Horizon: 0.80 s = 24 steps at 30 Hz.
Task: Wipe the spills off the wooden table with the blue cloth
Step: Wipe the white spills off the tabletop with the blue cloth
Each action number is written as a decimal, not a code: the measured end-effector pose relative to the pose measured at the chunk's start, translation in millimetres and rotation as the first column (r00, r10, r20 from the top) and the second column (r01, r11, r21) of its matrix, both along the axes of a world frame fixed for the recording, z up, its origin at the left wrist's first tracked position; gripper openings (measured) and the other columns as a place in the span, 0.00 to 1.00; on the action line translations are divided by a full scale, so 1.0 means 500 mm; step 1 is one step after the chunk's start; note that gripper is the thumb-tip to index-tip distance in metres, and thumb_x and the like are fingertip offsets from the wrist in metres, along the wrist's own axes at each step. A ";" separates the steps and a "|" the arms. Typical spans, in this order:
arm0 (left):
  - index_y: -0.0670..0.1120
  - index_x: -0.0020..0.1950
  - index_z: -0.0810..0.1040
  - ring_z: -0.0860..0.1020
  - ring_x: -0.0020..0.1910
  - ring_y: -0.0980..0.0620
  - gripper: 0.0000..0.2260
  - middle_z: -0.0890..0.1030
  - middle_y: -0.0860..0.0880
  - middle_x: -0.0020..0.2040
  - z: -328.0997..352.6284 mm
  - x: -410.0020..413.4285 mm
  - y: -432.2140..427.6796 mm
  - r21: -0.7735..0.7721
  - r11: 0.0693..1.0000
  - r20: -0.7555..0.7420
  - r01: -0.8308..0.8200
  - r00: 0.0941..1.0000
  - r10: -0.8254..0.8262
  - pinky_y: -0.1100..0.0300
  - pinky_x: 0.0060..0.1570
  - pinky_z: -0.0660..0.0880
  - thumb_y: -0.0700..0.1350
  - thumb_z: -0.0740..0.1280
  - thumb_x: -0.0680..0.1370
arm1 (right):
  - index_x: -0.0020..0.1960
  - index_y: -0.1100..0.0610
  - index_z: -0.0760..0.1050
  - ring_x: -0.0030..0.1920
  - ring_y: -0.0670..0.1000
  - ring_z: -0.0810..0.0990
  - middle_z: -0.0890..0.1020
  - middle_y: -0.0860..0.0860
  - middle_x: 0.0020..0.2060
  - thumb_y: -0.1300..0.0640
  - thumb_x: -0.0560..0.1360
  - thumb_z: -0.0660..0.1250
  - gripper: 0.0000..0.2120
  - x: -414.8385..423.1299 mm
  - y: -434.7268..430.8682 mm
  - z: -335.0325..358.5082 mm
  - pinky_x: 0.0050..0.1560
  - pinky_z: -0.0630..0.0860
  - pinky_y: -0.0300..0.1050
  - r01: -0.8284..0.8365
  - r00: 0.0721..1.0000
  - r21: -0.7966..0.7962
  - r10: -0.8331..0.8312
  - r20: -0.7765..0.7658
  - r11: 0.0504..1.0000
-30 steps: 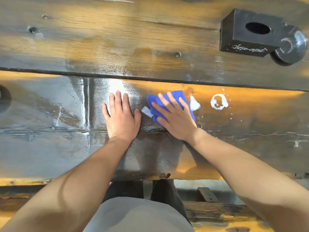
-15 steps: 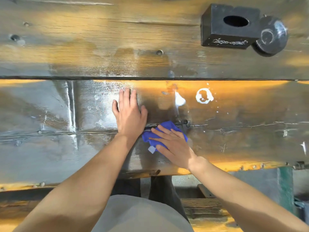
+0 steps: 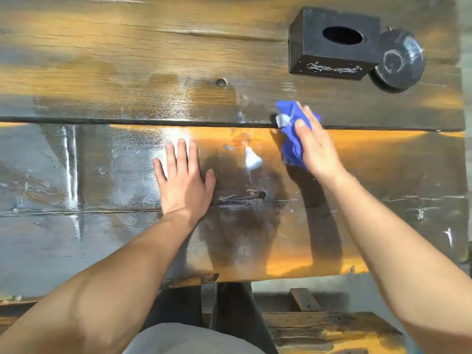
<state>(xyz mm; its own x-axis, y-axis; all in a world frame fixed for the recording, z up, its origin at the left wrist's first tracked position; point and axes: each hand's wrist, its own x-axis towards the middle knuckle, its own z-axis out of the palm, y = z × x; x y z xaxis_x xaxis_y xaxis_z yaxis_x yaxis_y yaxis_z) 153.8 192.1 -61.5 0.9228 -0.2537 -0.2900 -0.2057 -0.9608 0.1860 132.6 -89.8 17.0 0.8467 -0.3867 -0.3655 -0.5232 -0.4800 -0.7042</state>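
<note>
The blue cloth (image 3: 293,135) lies bunched on the wooden table (image 3: 107,65), straddling the dark gap between two planks, with a white tag showing at its left side. My right hand (image 3: 315,143) presses down on it, fingers over its right part. A white spill (image 3: 252,159) sits on the near plank just left of the cloth. My left hand (image 3: 182,178) rests flat on the table with fingers spread, left of the spill, holding nothing. The ring-shaped spill seen before is hidden or gone where the cloth now lies.
A black tissue box (image 3: 334,43) stands at the back right with a dark round bowl (image 3: 398,62) touching its right side. The table's near edge (image 3: 255,278) runs in front of my legs. A wooden bench (image 3: 332,333) sits below.
My right hand slid the cloth from the near middle of the plank, beside my left hand, up and to the right onto the plank gap. The ring-shaped spill no longer shows. My left hand stayed flat.
</note>
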 end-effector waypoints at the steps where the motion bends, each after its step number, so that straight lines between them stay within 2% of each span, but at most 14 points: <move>1: 0.48 0.85 0.53 0.43 0.85 0.44 0.34 0.50 0.46 0.86 -0.002 0.000 -0.001 0.005 1.000 0.009 -0.002 1.000 0.002 0.36 0.80 0.43 0.62 0.51 0.82 | 0.79 0.53 0.65 0.81 0.49 0.56 0.64 0.50 0.80 0.46 0.85 0.53 0.25 0.042 -0.024 -0.027 0.81 0.50 0.44 -0.085 0.996 -0.084 0.087 0.019 0.993; 3: 0.47 0.84 0.54 0.44 0.85 0.44 0.34 0.51 0.46 0.86 -0.006 -0.001 -0.003 0.007 1.000 0.025 -0.007 1.000 0.007 0.36 0.80 0.44 0.61 0.52 0.81 | 0.81 0.50 0.61 0.83 0.51 0.51 0.59 0.48 0.82 0.44 0.85 0.49 0.26 0.129 -0.046 -0.062 0.81 0.49 0.52 -0.266 0.964 -0.270 0.264 -0.045 0.925; 5: 0.47 0.84 0.55 0.45 0.85 0.44 0.34 0.52 0.46 0.86 -0.011 -0.002 -0.003 0.011 1.000 0.041 -0.010 0.999 0.009 0.37 0.80 0.44 0.61 0.52 0.81 | 0.81 0.43 0.58 0.83 0.52 0.45 0.52 0.42 0.83 0.39 0.84 0.47 0.27 0.180 -0.045 -0.100 0.79 0.45 0.60 -0.413 0.910 -0.411 0.362 -0.200 0.813; 7: 0.47 0.84 0.56 0.47 0.84 0.43 0.33 0.53 0.45 0.85 -0.015 -0.002 -0.005 0.015 1.000 0.066 -0.014 0.998 0.013 0.36 0.80 0.45 0.61 0.53 0.82 | 0.81 0.37 0.54 0.83 0.53 0.42 0.48 0.40 0.83 0.33 0.82 0.46 0.28 0.195 -0.038 -0.129 0.78 0.43 0.65 -0.475 0.880 -0.490 0.390 -0.271 0.731; 9: 0.46 0.83 0.58 0.48 0.84 0.43 0.33 0.55 0.45 0.85 -0.015 -0.001 -0.005 0.016 1.000 0.085 -0.014 0.996 0.012 0.36 0.79 0.45 0.60 0.55 0.82 | 0.81 0.36 0.53 0.83 0.54 0.42 0.47 0.41 0.83 0.31 0.80 0.46 0.30 0.189 -0.023 -0.137 0.78 0.44 0.66 -0.495 0.868 -0.536 0.416 -0.271 0.684; 13: 0.46 0.83 0.59 0.49 0.84 0.43 0.32 0.56 0.44 0.85 -0.013 -0.002 -0.010 -0.004 1.000 0.094 -0.025 0.995 0.025 0.35 0.79 0.45 0.58 0.58 0.81 | 0.81 0.39 0.54 0.83 0.58 0.47 0.52 0.45 0.83 0.34 0.82 0.46 0.29 0.132 0.027 -0.143 0.78 0.49 0.68 -0.615 0.762 -0.567 0.598 -0.250 0.547; 17: 0.46 0.83 0.58 0.48 0.84 0.43 0.32 0.54 0.45 0.85 -0.010 -0.004 -0.009 0.001 1.000 0.083 -0.026 0.996 0.025 0.35 0.80 0.45 0.59 0.57 0.82 | 0.80 0.41 0.61 0.82 0.57 0.56 0.61 0.46 0.82 0.38 0.83 0.50 0.26 0.026 0.081 -0.156 0.77 0.55 0.64 -0.676 0.670 -0.580 0.708 -0.224 0.455; 21: 0.46 0.83 0.57 0.46 0.85 0.44 0.32 0.53 0.45 0.85 -0.009 -0.005 -0.009 0.004 1.000 0.082 -0.023 0.996 0.023 0.35 0.80 0.45 0.60 0.55 0.82 | 0.81 0.40 0.58 0.82 0.56 0.56 0.59 0.45 0.82 0.39 0.84 0.51 0.25 -0.088 0.113 -0.146 0.76 0.57 0.62 -0.734 0.595 -0.536 0.775 -0.212 0.417; 24: 0.46 0.84 0.57 0.46 0.85 0.44 0.32 0.54 0.45 0.85 -0.005 -0.008 -0.011 -0.005 1.000 0.082 -0.026 0.996 0.027 0.36 0.80 0.44 0.59 0.55 0.82 | 0.81 0.40 0.57 0.83 0.51 0.53 0.57 0.44 0.82 0.40 0.84 0.50 0.26 -0.164 0.131 -0.136 0.78 0.54 0.59 -0.751 0.593 -0.483 0.781 -0.195 0.450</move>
<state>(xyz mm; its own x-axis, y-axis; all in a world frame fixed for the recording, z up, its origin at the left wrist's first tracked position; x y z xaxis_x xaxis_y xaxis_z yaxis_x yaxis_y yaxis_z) 150.0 186.8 -64.1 0.9499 -0.2299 -0.2119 -0.1948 -0.9653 0.1737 50.8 -24.4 -51.1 0.8985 0.3288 -0.2908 0.2537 -0.9296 -0.2674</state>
